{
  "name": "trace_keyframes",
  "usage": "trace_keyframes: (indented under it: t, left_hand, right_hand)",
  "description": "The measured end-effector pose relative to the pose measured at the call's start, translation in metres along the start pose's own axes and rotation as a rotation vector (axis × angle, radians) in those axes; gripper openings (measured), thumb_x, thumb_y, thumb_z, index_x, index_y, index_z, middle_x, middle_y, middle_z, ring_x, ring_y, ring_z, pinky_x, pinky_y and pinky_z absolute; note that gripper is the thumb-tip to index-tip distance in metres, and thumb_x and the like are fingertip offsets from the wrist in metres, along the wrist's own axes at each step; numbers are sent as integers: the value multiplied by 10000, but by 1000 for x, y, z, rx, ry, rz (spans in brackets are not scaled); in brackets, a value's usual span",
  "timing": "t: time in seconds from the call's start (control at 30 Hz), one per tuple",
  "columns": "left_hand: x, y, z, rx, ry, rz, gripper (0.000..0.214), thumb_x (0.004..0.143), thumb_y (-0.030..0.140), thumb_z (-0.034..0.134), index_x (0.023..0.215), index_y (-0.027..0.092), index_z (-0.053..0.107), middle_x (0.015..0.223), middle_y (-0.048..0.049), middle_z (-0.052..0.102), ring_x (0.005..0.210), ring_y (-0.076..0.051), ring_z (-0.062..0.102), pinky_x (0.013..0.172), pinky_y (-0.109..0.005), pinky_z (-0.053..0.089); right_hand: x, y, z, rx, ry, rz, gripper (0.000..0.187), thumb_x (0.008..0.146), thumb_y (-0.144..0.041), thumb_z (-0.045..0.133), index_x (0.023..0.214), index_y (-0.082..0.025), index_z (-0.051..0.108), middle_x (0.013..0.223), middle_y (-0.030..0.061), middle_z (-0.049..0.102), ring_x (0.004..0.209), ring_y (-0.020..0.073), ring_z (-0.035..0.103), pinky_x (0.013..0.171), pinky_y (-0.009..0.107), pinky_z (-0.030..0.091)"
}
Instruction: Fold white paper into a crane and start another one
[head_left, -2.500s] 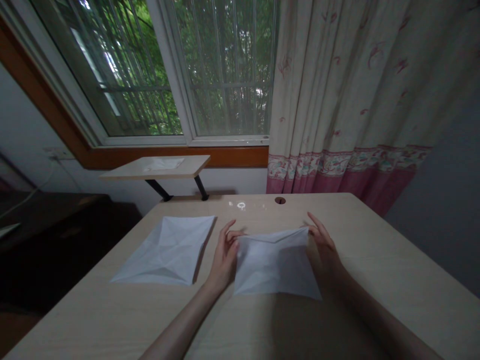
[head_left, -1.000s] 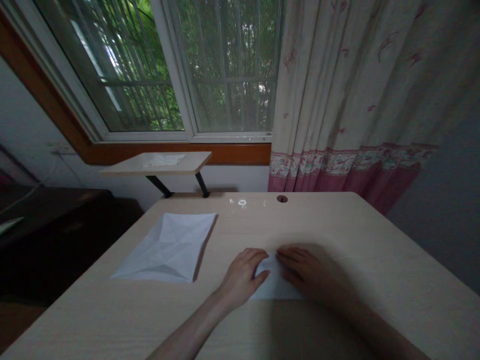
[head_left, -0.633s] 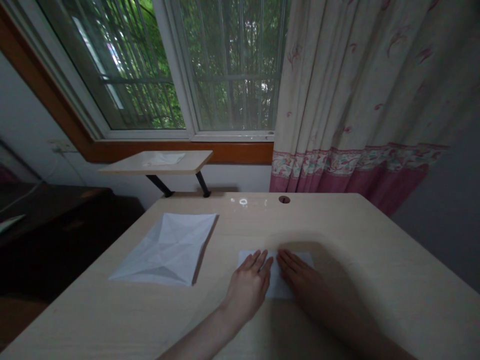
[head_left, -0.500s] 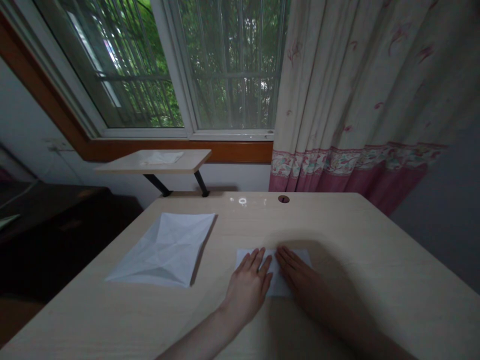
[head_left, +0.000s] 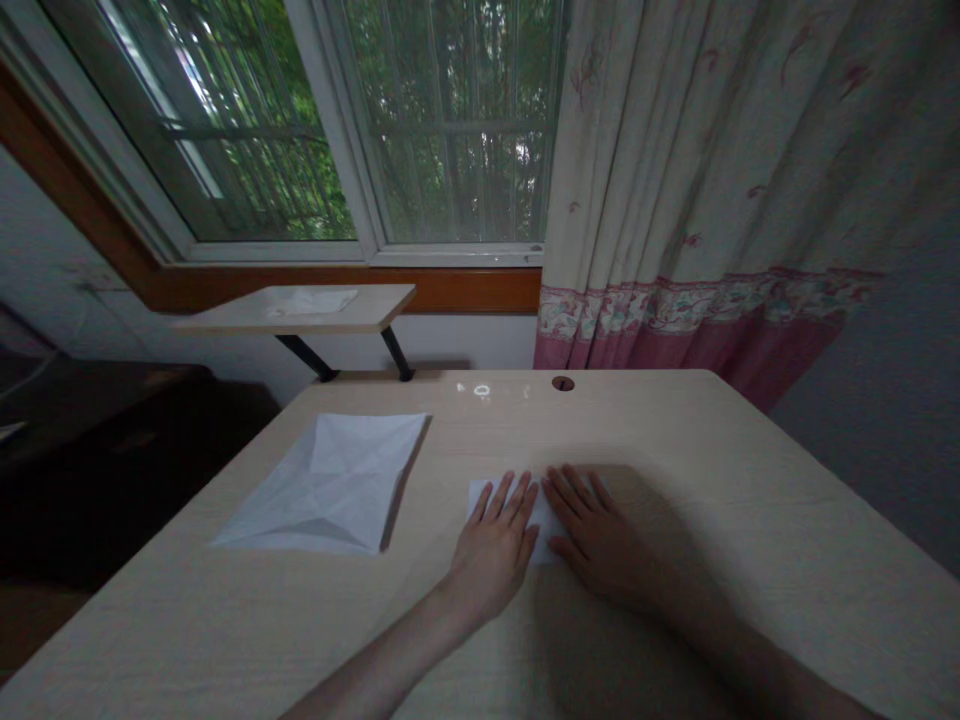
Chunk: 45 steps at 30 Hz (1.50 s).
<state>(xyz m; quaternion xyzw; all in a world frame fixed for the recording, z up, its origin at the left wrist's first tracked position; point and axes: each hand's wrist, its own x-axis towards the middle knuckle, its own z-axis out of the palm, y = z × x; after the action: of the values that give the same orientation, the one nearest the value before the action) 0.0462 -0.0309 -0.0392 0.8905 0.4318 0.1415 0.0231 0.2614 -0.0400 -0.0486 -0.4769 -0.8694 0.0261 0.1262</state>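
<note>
Left hand [head_left: 495, 545] and right hand [head_left: 596, 535] flat, fingers apart, on seemingly folded white paper [head_left: 543, 522] (mostly hidden)

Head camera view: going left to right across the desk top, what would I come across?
Creased white sheet → left hand → right hand. The small folded paper lies under both hands, so it has no clear place in the order.

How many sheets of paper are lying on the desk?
2. One creased sheet lies open on the desk, left side. One folded paper lies under the left hand and right hand. A pale thing on the shelf may be a third.
</note>
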Motion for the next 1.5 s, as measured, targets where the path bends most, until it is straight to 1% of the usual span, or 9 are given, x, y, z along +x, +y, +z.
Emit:
trace_keyframes:
  t: [0.13, 0.3, 0.47, 0.57, 0.77, 1.0, 1.23, 1.4, 1.5]
  left_hand:
    - [0, 1, 1, 76, -6, -29, 495, 1013, 311, 358, 1490, 179, 344, 1548, -69, 367, 1450, -272, 296, 1155, -517, 321]
    - [-1, 1, 4, 91, 21, -40, 504, 1013, 348, 354, 1492, 195, 335, 1544, -66, 376, 1446, -276, 307, 1160, -541, 298]
    - [-3, -3, 13, 109, 112, -143, 616, 973, 474, 437, 1482, 137, 351, 1574, -181, 278, 1461, -356, 231, 1130, -542, 333]
    - [-5, -6, 16, 100, 133, -163, 647, 965, 502, 442, 1490, 140, 335, 1583, -200, 242, 1464, -375, 205, 1120, -546, 342]
    - [-2, -16, 9, 56, 49, -112, 679, 972, 567, 385, 1507, 157, 309, 1592, -191, 216, 1470, -355, 196, 1140, -529, 318]
    - [5, -26, 2, 22, -10, -78, 714, 969, 626, 324, 1519, 172, 292, 1607, -154, 178, 1484, -319, 156, 1179, -495, 255]
    - [6, -25, -1, 21, -31, -77, 708, 975, 624, 307, 1495, 144, 339, 1595, -167, 207, 1482, -310, 166, 1183, -493, 251]
    - [7, -23, -12, -3, -22, 15, 647, 995, 594, 291, 1464, 161, 392, 1585, -139, 253, 1483, -264, 194, 1198, -492, 211]
    - [7, -23, -20, -41, -44, 100, 640, 967, 616, 373, 1458, 208, 406, 1580, -104, 283, 1478, -250, 219, 1198, -481, 219]
  right_hand:
    - [1, 2, -2, -30, -4, 6, 644, 1001, -495, 363, 1550, -255, 130, 1595, 67, 245, 1467, 282, 226, 1183, 548, 227]
    - [2, 4, -6, -15, -34, 18, 649, 991, -541, 360, 1547, -275, 156, 1590, 52, 267, 1466, 292, 225, 1177, 545, 239]
    - [1, 8, -11, -10, -44, 11, 707, 962, -601, 386, 1548, -280, 155, 1589, 63, 270, 1467, 346, 194, 1161, 604, 205]
    - [1, 13, -15, 4, -86, -39, 767, 933, -651, 402, 1550, -270, 154, 1595, 75, 249, 1466, 343, 202, 1165, 595, 201]
    - [3, 28, -18, -35, -98, -58, 853, 885, -711, 432, 1548, -232, 191, 1602, 106, 215, 1480, 330, 145, 1175, 552, 209]
    - [0, 48, -13, -161, -32, -14, 740, 943, -662, 349, 1548, -274, 176, 1594, 123, 240, 1475, 325, 177, 1165, 600, 163]
    - [2, 54, -3, -248, 22, 101, 796, 894, -714, 394, 1540, -276, 240, 1593, 167, 221, 1462, 422, 131, 1133, 662, 131]
    - [3, 57, -2, -247, 38, 82, 813, 917, -687, 377, 1556, -235, 160, 1600, 165, 191, 1480, 368, 101, 1156, 635, 91]
    - [4, 56, -8, -176, -5, 51, 746, 961, -619, 349, 1557, -231, 125, 1605, 130, 192, 1488, 308, 116, 1175, 596, 123]
